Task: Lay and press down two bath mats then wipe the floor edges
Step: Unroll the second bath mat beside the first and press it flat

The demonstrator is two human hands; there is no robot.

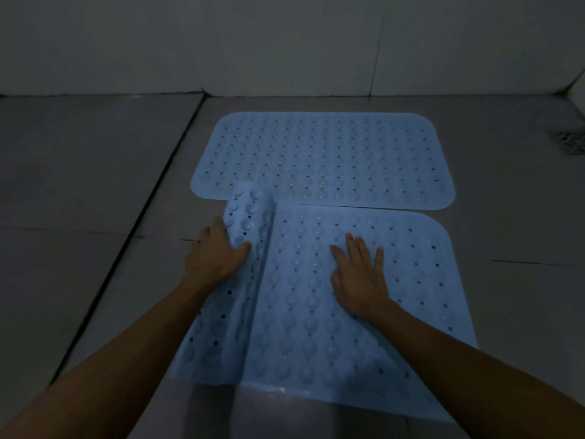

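1. The left hand (215,251) grasps the rolled-up left edge of the near pale blue perforated rubber bath mat (342,299), thumb on top of the roll and fingers wrapped behind it, suction cups showing on the turned-over underside.
2. The right hand (361,274) lies released and flat, fingers spread, pressing down on the laid part of that mat just to the right of the roll.
3. The far pale blue perforated rubber bath mat (323,156) sits flat beyond both hands, its near edge touching or slightly lapped by the near mat; which one lies on top is hard to tell in this dim light.
4. Risk: if the left hand lets the roll go early, it likely springs back, and the cups never seat on the grey tiled floor (95,185).
5. Risk: pushing the roll out leftward while the right hand presses lightly could drag the whole mat sideways and skew it against the far mat.
6. Risk: any overlap at that seam would probably leave a raised lip that will not stick.
7. Risk: the near edge, below both wrists, looks lifted and glossy, so it may trap air unless pressed too.
8. A floor drain grate (569,141) lies well to the right of the right hand, clear of both mats.
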